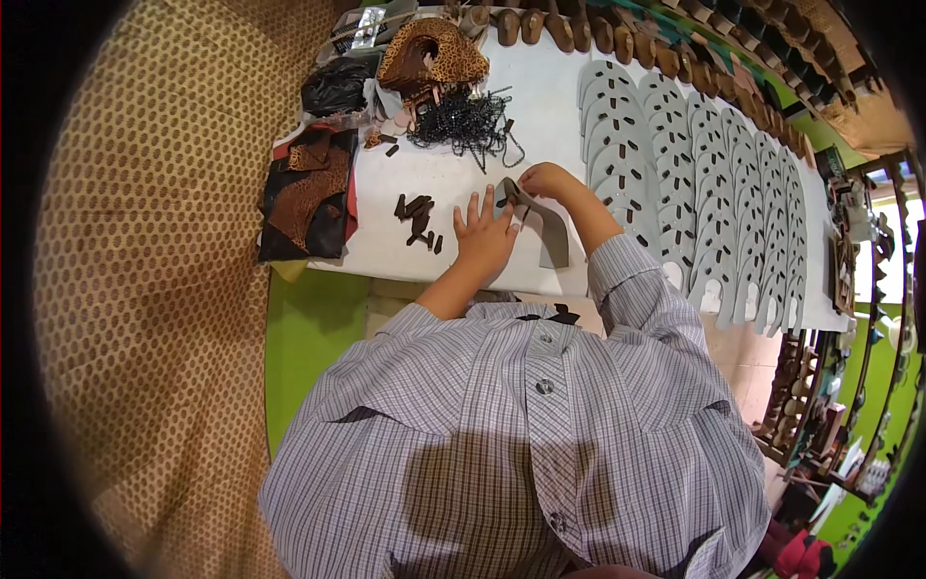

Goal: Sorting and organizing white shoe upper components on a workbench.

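A grey, curved shoe-upper piece (554, 237) lies on the white table in front of me, one end bent up near my hands. My left hand (484, 237) rests flat with its fingers spread, the fingertips against the near-left side of the grey piece. My right hand (547, 180) is closed in a pinch at the piece's upper bend; the fingertips are partly hidden. Left of my left hand are several small dark brown strips (418, 217) in a loose pile. Beyond them sits a tangled heap of black beaded trim (461, 127).
Overlapping rows of grey upper pieces (617, 159) with small dark strips cover the table's right side. Shoe lasts (564, 34) line the far edge. Leopard-print material (453, 58), a black bag (338, 85) and brown scraps (309, 198) are at left, beside a patterned curtain (164, 289).
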Demonstrator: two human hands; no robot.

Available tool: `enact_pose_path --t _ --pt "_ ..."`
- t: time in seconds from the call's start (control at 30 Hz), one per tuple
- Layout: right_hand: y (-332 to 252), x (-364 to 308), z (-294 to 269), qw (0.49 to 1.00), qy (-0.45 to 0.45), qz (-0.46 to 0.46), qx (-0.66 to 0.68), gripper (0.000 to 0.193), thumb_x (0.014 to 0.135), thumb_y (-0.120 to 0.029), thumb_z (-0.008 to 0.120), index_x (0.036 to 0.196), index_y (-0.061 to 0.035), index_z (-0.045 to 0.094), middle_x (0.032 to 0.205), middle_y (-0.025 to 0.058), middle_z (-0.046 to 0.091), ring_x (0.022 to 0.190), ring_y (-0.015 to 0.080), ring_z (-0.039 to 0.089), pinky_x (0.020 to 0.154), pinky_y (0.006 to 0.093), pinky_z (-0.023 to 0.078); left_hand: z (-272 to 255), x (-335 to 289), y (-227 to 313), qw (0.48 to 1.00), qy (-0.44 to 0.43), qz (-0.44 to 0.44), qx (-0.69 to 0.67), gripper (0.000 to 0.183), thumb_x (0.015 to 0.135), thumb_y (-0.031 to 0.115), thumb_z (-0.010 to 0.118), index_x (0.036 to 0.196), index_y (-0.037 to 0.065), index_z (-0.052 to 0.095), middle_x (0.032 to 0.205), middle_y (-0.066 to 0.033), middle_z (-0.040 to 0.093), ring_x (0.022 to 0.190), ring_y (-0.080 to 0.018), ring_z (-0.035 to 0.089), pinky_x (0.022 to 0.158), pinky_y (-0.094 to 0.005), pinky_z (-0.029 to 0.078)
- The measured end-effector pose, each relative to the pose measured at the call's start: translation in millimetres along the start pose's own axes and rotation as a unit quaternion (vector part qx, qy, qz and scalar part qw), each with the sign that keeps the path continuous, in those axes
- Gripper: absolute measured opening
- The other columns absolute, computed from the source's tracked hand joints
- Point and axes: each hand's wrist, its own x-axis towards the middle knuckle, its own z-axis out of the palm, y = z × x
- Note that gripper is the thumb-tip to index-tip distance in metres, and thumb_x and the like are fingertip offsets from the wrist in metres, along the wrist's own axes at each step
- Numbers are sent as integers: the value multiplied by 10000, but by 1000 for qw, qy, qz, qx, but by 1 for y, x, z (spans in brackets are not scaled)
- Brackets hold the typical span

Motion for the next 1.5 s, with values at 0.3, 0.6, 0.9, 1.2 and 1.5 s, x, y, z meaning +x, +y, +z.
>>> enact_pose_path --t 0.3,0.6,0.9,1.2,1.5 --pt "-32 -28 8 976 82 50 -197 195 772 -264 550 906 -226 688 970 17 652 959 195 590 836 448 402 2 -3 -1 1000 22 8 15 480 894 364 378 1325 153 397 1453 -143 184 1332 -342 154 1033 -570 60" --pt "-27 -25 13 955 77 -26 -286 236 783 -247 509 894 -123 676 969 96 644 944 267 592 811 452 420 0 -4 3 999 -9 -12 35 479 883 375 409 1301 142 430 1455 -128 199 1339 -312 154 1044 -549 46" --pt "-21 -15 4 969 44 -16 -244 261 789 -290 530 985 -176 659 995 78 642 963 277 587 814 402 459 8 -2 -2 999 34 7 29 574 876 380 415 1367 102 308 1441 -143 222 1322 -327 189 1031 -569 69" --pt "-13 -7 4 969 33 -43 -242 254 777 -273 532 961 -148 656 966 98 645 908 287 602 779 380 473 7 -5 -2 999 46 8 22 560 873 373 425 1348 91 330 1439 -137 231 1323 -320 189 1034 -565 70" --pt "2 -19 -8 972 142 -114 -146 167 788 -143 534 891 -56 632 880 129 636 816 316 590 720 385 466 11 -4 -2 998 57 9 20 600 869 389 427 1363 79 288 1438 -133 239 1326 -314 188 1040 -556 65"
